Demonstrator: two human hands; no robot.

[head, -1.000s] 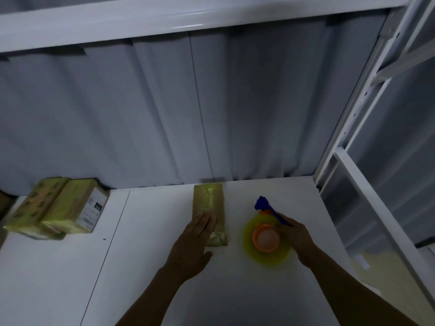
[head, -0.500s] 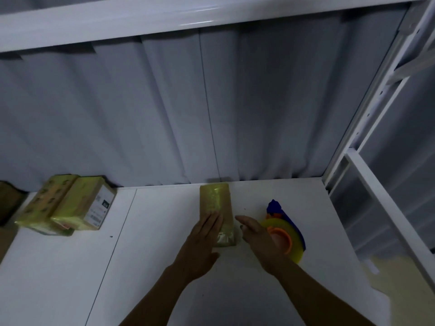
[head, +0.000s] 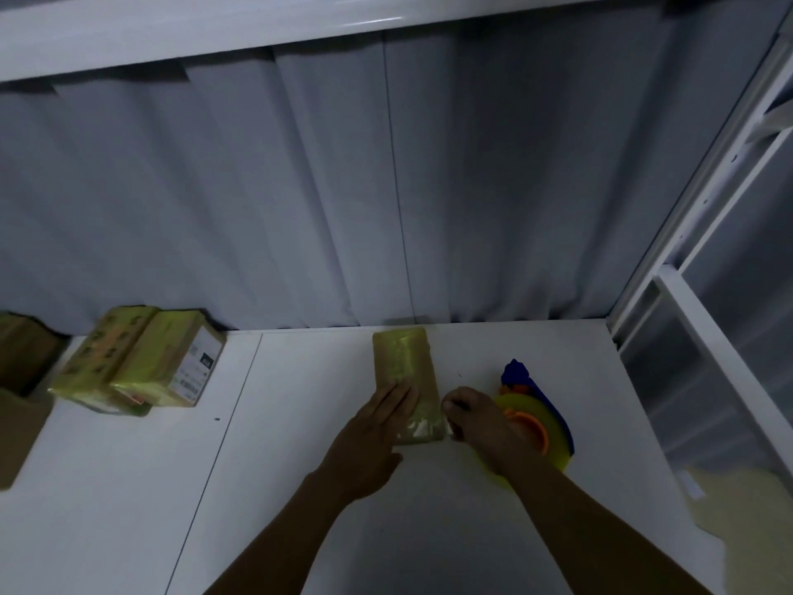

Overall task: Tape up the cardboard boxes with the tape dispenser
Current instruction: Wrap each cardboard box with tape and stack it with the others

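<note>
As left hand point(head: 372, 435) lies flat on box point(head: 402, 362), right hand point(head: 481, 428) curls, hold unclear.

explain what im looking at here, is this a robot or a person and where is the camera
There is no robot. These are a person's two bare arms, seen from a single wide-angle camera worn on the head, which looks forward and down.

The white table stands in front of a grey curtain. The left hand lies flat on a narrow brown cardboard box wrapped in yellowish tape. The right hand has its fingers curled at that box's near right edge. It may be pinching a pale bit of tape, but the picture is too dim to be sure.

Just to the right, partly hidden by that hand, lies a tape dispenser with a yellow roll, orange hub and blue handle. At the far left sit two more taped boxes.
</note>
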